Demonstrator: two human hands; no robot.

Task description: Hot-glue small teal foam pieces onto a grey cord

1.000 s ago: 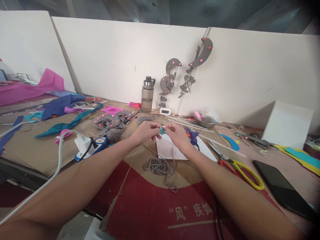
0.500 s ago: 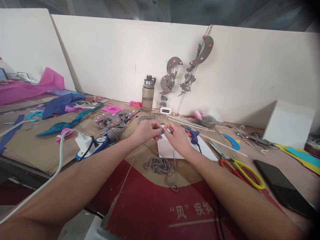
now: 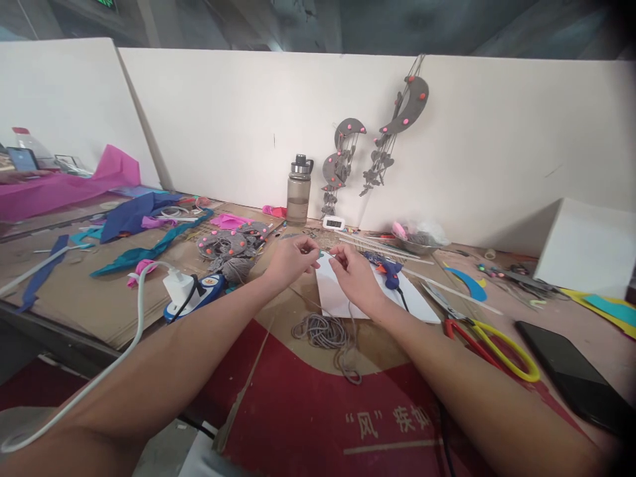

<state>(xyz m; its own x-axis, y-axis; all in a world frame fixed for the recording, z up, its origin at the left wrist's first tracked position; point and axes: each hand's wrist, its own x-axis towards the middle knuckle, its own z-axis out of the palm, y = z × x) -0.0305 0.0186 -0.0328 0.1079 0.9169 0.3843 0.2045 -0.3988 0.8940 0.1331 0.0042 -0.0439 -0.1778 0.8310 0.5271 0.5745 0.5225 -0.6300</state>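
Teal bead [image 3: 322, 254] sat between my two hands, pinched from the left by my left hand [image 3: 293, 260] and from the right by my right hand [image 3: 354, 275], fingers together on it, grey cord [image 3: 325, 331] trailing down toward the worktop [image 3: 278, 311].

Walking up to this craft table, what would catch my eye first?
Two bare hands, left hand and right hand, meet mid-table, pinching a small teal piece above a coil of grey cord. On the white wall behind hang grey crescent mobiles dotted pink. Yellow-handled scissors lie to the right, beside a black phone.
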